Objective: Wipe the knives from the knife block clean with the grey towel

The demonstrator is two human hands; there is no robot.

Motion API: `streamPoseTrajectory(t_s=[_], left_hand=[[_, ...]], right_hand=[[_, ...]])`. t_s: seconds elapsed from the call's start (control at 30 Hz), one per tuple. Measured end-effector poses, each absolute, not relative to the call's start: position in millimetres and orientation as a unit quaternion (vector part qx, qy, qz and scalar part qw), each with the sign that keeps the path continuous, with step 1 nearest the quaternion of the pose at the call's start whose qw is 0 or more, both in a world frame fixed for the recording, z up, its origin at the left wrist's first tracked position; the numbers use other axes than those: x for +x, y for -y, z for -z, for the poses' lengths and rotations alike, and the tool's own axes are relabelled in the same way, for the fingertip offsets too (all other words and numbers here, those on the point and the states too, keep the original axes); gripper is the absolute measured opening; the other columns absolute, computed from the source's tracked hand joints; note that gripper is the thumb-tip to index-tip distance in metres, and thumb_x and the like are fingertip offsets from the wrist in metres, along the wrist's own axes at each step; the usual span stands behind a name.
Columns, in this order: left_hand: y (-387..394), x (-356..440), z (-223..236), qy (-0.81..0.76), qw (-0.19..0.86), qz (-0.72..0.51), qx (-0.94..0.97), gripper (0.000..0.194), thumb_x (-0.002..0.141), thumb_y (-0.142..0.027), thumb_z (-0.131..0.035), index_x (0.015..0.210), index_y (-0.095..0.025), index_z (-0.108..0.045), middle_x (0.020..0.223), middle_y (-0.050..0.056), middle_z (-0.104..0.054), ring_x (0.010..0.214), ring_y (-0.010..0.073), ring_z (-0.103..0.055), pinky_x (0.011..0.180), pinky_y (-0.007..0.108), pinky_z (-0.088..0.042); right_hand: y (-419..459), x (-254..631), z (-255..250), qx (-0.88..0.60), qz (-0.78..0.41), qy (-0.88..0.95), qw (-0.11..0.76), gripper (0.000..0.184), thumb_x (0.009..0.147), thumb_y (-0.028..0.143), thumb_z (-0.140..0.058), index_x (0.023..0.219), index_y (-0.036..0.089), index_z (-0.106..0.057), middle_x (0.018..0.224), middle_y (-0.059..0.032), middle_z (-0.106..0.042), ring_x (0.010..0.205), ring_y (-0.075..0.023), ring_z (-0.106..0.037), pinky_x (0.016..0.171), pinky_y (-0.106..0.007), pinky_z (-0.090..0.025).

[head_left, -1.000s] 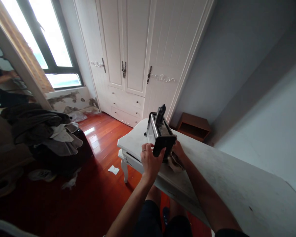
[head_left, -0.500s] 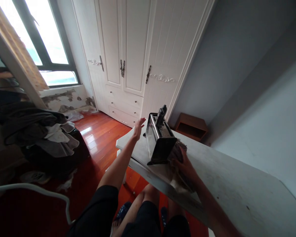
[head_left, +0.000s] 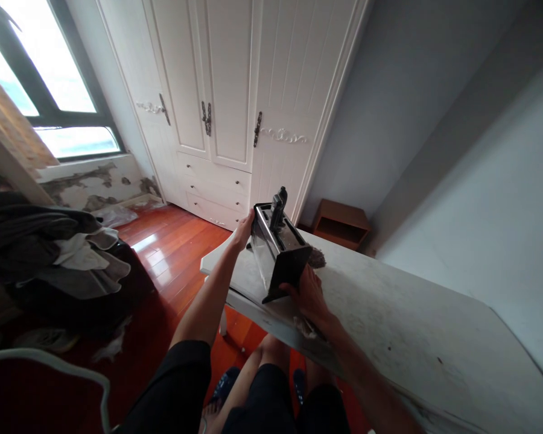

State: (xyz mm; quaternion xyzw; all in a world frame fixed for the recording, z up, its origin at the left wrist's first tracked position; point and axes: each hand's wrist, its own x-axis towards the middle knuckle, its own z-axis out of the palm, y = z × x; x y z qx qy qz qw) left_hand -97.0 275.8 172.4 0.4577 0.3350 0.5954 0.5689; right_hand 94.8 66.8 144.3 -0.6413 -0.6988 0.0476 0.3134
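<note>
Black boxy toaster [head_left: 280, 259] with shiny metal sides, left fingers [head_left: 248, 224] and right fingers [head_left: 286, 288] gripping its ends, weathered white table [head_left: 389, 313]

The person's 2 hands, the left hand [head_left: 243, 231] and right hand [head_left: 312, 295], are at 1 toaster [head_left: 288, 271]. Beneath them stands 1 table [head_left: 389, 313]. Beyond them are 1 brown cabinet [head_left: 341, 211] and 1 wardrobe [head_left: 230, 72] with 4 dark handles [head_left: 257, 129] and 6 drawer knobs [head_left: 237, 182].
</note>
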Motion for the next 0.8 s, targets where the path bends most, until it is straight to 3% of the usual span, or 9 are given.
streamPoseTrajectory(t_s=[0.07, 0.2, 0.4, 0.53, 0.7, 0.8], left_hand=[[-268.9, -108.1, -172.6, -0.339, 0.561, -0.611, 0.444, 0.065, 0.073, -0.077, -0.061, 0.075, -0.012, -0.065, 0.060, 0.001, -0.056, 0.055, 0.0125, -0.051, 0.052, 0.025, -0.043], [-251.3, -126.8, -176.4, -0.339, 0.511, -0.672, 0.414, 0.061, 0.071, -0.074, -0.067, 0.068, -0.013, -0.062, 0.059, 0.001, -0.055, 0.061, 0.0131, -0.054, 0.053, 0.023, -0.043], [-231.0, -141.5, -174.2, -0.354, 0.411, -0.724, 0.427, 0.052, 0.081, -0.067, -0.061, 0.075, -0.015, -0.066, 0.070, 0.002, -0.062, 0.073, 0.0138, -0.059, 0.069, 0.024, -0.047], [-224.5, -144.1, -170.1, -0.361, 0.363, -0.726, 0.460, 0.049, 0.084, -0.065, -0.057, 0.084, -0.017, -0.066, 0.079, 0.003, -0.064, 0.076, 0.0146, -0.056, 0.074, 0.026, -0.046], [-217.3, -142.1, -171.7, -0.424, 0.302, -0.711, 0.473, 0.050, 0.086, -0.067, -0.051, 0.072, -0.019, -0.057, 0.065, 0.001, -0.051, 0.065, 0.0143, -0.045, 0.064, 0.027, -0.041], [-212.9, -138.1, -173.9, -0.467, 0.259, -0.713, 0.454, 0.049, 0.089, -0.062, -0.048, 0.064, -0.020, -0.050, 0.060, 0.000, -0.044, 0.061, 0.0142, -0.040, 0.060, 0.027, -0.036]], right_hand=[[-76.6, 103.9, -148.7, -0.616, -0.059, 0.727, 0.298, 0.075, 0.089, 0.053, -0.057, 0.148, 0.014, -0.031, 0.141, -0.0203, -0.049, 0.133, -0.0348, -0.045, 0.107, -0.054, -0.037], [-101.2, 115.7, -153.0, -0.588, -0.073, 0.750, 0.295, 0.068, 0.087, 0.047, -0.061, 0.143, 0.015, -0.039, 0.137, -0.0179, -0.054, 0.128, -0.0331, -0.050, 0.105, -0.052, -0.040], [-150.3, 130.1, -151.8, -0.560, -0.105, 0.762, 0.310, 0.053, 0.091, 0.040, -0.050, 0.138, 0.015, -0.046, 0.146, -0.0149, -0.048, 0.136, -0.0265, -0.044, 0.113, -0.044, -0.034], [-172.7, 139.5, -153.4, -0.550, -0.152, 0.768, 0.293, 0.055, 0.089, 0.040, -0.052, 0.138, 0.016, -0.047, 0.144, -0.0121, -0.051, 0.135, -0.0241, -0.045, 0.113, -0.041, -0.034], [-178.3, 146.6, -156.3, -0.556, -0.143, 0.783, 0.240, 0.069, 0.086, 0.041, -0.059, 0.146, 0.012, -0.040, 0.141, -0.0157, -0.053, 0.131, -0.0280, -0.047, 0.108, -0.040, -0.037], [-171.8, 148.0, -158.8, -0.581, -0.113, 0.780, 0.203, 0.067, 0.087, 0.038, -0.058, 0.146, 0.010, -0.041, 0.133, -0.0166, -0.058, 0.122, -0.0271, -0.053, 0.101, -0.034, -0.041]])
